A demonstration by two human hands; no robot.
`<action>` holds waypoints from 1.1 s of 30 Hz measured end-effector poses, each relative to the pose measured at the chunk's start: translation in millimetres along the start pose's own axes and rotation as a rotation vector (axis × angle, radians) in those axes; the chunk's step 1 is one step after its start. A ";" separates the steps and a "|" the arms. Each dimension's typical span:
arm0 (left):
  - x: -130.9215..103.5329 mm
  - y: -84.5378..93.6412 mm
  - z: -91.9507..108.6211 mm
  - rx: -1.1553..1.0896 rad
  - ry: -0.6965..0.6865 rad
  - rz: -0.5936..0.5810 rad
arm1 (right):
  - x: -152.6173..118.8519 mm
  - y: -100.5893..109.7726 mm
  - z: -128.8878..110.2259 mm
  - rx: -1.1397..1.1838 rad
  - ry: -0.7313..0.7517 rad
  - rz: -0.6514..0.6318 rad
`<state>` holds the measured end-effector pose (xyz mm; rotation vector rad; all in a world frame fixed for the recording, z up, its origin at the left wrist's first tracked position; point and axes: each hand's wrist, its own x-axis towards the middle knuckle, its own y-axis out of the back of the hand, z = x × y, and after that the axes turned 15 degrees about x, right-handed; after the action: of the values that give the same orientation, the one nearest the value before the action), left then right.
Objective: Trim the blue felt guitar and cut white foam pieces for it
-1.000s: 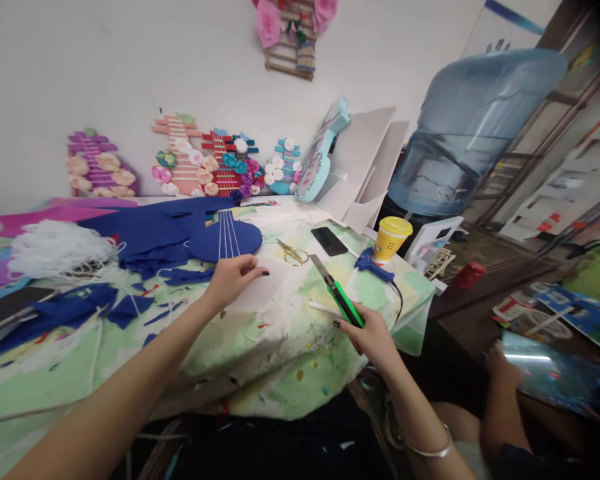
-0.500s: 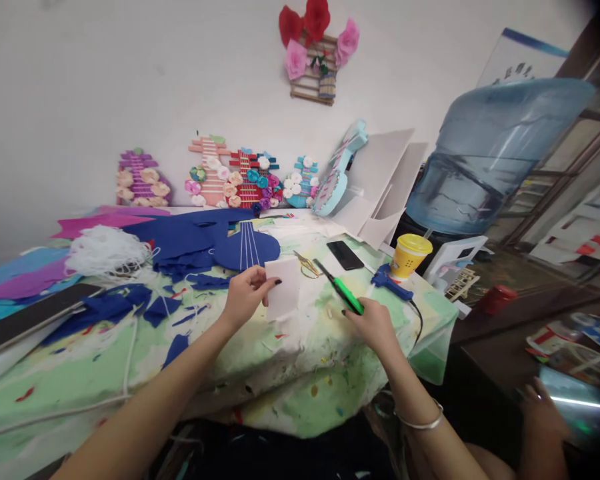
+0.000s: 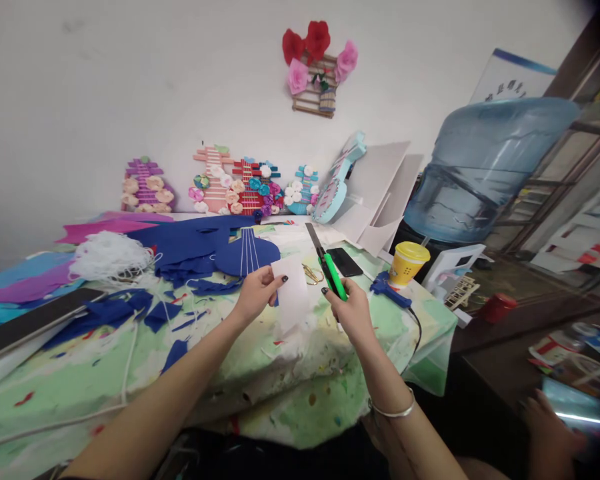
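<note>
My left hand point(image 3: 261, 291) is closed on a white piece of board point(image 3: 293, 293), pinching it near its upper left edge above the table. A green utility knife point(image 3: 334, 275) with its blade extended sits in my right hand point(image 3: 351, 310), the blade pointing up and away from me. Between the board and the knife lie gold-handled scissors point(image 3: 312, 273), partly covered. Just behind my left hand, a dark blue ukulele-shaped piece point(image 3: 250, 252) with white strings lies flat.
A black phone point(image 3: 345, 262), a blue glue gun point(image 3: 387, 288) and a yellow cup point(image 3: 408, 263) stand to the right. Dark blue fabric scraps point(image 3: 190, 243) and white cord point(image 3: 111, 259) cover the left. Decorated instrument shapes point(image 3: 213, 177) lean against the wall. A water bottle point(image 3: 480, 167) rises at right.
My right hand has moved left, bringing the knife nearer to the board and turning its blade more upright. My left hand has shifted slightly right with the board. The view has tilted up slightly.
</note>
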<state>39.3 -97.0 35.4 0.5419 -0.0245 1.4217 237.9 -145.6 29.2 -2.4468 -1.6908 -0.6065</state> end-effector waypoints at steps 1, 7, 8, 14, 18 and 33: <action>-1.2 -1.3 1.3 -0.031 0.007 -0.020 | -1.7 -2.9 -0.7 0.058 -0.018 -0.003; -6.4 -3.1 8.2 -0.145 0.018 -0.086 | -11.9 -14.0 -14.3 0.405 -0.165 -0.123; -6.7 -2.9 9.2 -0.161 0.027 -0.091 | -13.4 -14.8 -17.5 0.442 -0.177 -0.128; -5.5 -4.0 12.7 -0.155 0.058 -0.068 | -24.4 -14.4 -31.6 0.549 -0.206 -0.160; -8.5 -8.9 16.1 0.105 0.013 -0.029 | -38.0 -17.9 -33.3 0.512 -0.170 -0.164; -19.7 13.3 17.0 0.001 0.203 -0.716 | -77.3 -33.3 -28.7 0.703 -0.219 -0.276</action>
<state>28.6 -120.9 48.3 0.3495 0.3058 0.7683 176.5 -209.4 21.6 -1.8397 -1.9068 0.2325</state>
